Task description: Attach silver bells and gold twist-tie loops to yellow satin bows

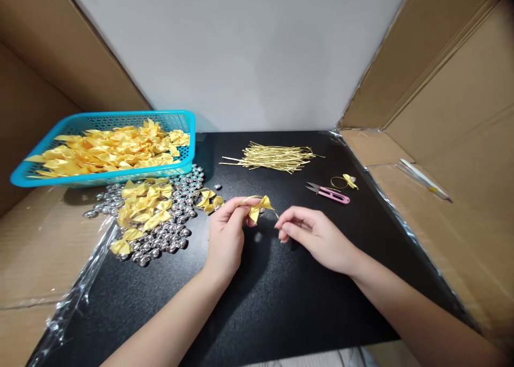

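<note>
Over the middle of the black desk (pixel 257 302), the left hand (pixel 227 232) has its thumb and fingers pinched shut on a single yellow bow (pixel 261 206), held just above the surface. The bow's long axis runs left to right, dipping a little toward the right edge. One gold wire (pixel 246 199) arches out of the left fingers, passes behind the bow and points its loose end at the right hand (pixel 317 237). That hand's fingers curl in, with thumb and forefinger closed together right at the wire's tip, though whether they actually grip it is too fine to tell. At the far left corner sits one blue basket (pixel 185 121), heaped with more yellow bows than can be counted. In front of it spreads a patch of silver beads (pixel 168 241) with loose bows strewn on top. Along the far edge lies one bundle of gold ties (pixel 277 157), lengthwise left to right. Toward the right edge lies one pair of pink snips (pixel 330 193), blades pointing left, and just beside them one finished bow on a gold ring (pixel 348 181).
</note>
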Demonstrator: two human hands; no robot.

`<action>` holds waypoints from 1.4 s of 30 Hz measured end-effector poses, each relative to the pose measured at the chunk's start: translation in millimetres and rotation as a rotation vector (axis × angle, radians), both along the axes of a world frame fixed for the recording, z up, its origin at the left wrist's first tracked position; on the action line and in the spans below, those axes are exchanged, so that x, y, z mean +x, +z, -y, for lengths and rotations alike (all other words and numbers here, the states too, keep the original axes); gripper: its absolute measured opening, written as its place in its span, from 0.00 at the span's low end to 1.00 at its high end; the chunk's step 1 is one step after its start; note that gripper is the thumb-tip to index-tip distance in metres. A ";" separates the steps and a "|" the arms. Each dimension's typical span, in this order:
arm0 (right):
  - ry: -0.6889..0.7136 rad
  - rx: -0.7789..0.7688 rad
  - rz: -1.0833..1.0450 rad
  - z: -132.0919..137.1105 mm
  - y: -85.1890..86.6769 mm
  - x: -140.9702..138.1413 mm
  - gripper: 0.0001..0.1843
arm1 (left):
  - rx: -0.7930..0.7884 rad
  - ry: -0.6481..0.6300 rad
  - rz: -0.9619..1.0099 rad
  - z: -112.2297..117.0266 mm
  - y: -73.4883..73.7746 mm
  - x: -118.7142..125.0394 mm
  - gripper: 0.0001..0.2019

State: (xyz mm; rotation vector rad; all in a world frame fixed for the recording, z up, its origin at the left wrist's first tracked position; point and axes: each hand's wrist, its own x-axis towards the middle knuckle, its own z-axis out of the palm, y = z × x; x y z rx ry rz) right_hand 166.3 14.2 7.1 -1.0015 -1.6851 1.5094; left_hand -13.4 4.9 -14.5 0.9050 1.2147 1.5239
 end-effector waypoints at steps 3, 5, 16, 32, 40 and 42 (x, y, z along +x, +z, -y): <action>-0.134 0.203 -0.102 -1.1 4.9 5.5 0.05 | -0.008 0.005 0.013 -0.2 2.6 1.5 0.09; -0.263 0.366 -0.120 -1.7 6.0 8.7 0.05 | -0.021 -0.008 0.025 0.2 3.2 2.7 0.09; -0.356 0.111 -0.379 -7.0 6.1 6.1 0.06 | -0.085 -0.092 -0.040 2.7 -2.6 4.8 0.10; -0.328 0.146 -0.325 -3.6 -3.5 7.1 0.05 | 0.155 -0.124 -0.315 12.7 8.9 6.5 0.10; -0.370 0.177 -0.413 -4.4 -1.2 6.3 0.03 | 0.181 -0.143 -0.352 15.5 7.1 5.6 0.09; -0.393 0.192 -0.385 -4.5 -1.3 6.5 0.03 | 0.167 -0.143 -0.327 15.6 7.5 5.9 0.08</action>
